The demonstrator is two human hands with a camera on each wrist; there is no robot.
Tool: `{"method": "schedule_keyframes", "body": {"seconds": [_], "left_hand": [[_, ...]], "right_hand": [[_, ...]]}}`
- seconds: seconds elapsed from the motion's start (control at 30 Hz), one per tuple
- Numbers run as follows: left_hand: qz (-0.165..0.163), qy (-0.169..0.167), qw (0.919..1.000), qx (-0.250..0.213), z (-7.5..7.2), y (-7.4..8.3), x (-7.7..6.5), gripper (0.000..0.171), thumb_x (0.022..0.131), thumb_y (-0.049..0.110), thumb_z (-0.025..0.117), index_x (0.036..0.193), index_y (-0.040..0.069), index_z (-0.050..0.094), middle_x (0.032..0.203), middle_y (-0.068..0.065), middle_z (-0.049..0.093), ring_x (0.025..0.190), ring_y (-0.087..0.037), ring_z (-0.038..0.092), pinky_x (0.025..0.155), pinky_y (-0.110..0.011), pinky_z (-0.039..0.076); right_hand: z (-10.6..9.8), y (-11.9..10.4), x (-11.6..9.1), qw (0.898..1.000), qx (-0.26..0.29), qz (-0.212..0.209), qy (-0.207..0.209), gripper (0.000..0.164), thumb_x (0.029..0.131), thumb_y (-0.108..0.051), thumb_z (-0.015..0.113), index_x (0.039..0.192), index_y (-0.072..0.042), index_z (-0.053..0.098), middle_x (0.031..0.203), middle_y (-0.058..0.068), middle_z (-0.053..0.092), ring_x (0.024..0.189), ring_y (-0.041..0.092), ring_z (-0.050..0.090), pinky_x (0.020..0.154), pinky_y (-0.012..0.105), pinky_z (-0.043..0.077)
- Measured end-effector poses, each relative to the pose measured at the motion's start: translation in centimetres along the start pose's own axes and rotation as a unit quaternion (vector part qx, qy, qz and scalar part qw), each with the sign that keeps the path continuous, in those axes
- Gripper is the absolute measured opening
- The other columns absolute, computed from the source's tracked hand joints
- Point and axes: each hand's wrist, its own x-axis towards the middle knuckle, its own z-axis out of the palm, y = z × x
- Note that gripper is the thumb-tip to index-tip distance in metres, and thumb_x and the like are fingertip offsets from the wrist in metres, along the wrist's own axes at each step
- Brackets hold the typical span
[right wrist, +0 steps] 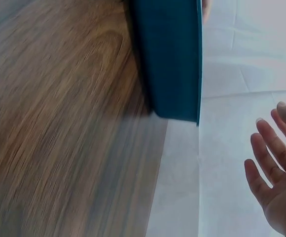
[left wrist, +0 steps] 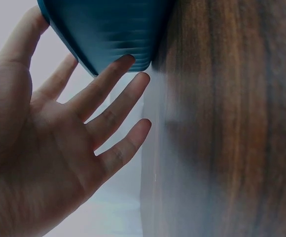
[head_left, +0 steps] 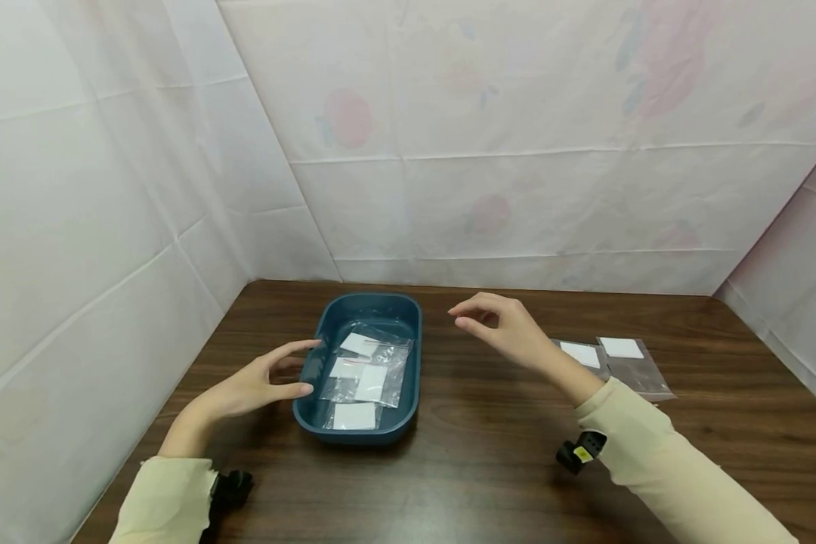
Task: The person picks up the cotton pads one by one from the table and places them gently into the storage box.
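Observation:
A dark blue rectangular basin [head_left: 357,437] stands on the table, holding several clear zip bags [head_left: 394,370], each with a white card or slip inside. At its left side is my left hand [head_left: 255,385], thumb and index finger spread with their tips right at the rim. In the left wrist view the other fingers [left wrist: 118,116] extend loosely beside the basin's outer wall [left wrist: 108,29]. To the right of the basin, my right hand [head_left: 506,329] hovers above the table, fingers loosely bent and thumb apart from them, with nothing held.
Two more clear bags with white cards lie on the table right of my right hand: one partly behind the wrist [head_left: 580,354], the other [head_left: 635,370] farther right. The brown wooden table [head_left: 476,453] meets white patterned curtains [head_left: 517,204] at the back and sides.

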Motion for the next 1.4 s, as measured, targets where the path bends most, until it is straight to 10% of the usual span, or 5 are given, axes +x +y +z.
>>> {"method": "schedule_keyframes", "body": {"seconds": [1.4], "left_hand": [[0.003,-0.002,1.0000,0.000,-0.1,0.0,0.0,0.069,0.095,0.029,0.070,0.153,0.022,0.034,0.158,-0.014,0.028,0.137,-0.046,0.034,0.096,-0.065,0.040]], "right_hand": [[-5.4,6.2,-7.0,0.990,-0.105,0.093,-0.013,0.021,0.096,-0.016,0.068,0.115,-0.009,0.072,0.101,-0.001,0.070,0.082,0.012,0.061,0.073,0.032,0.052]]}}
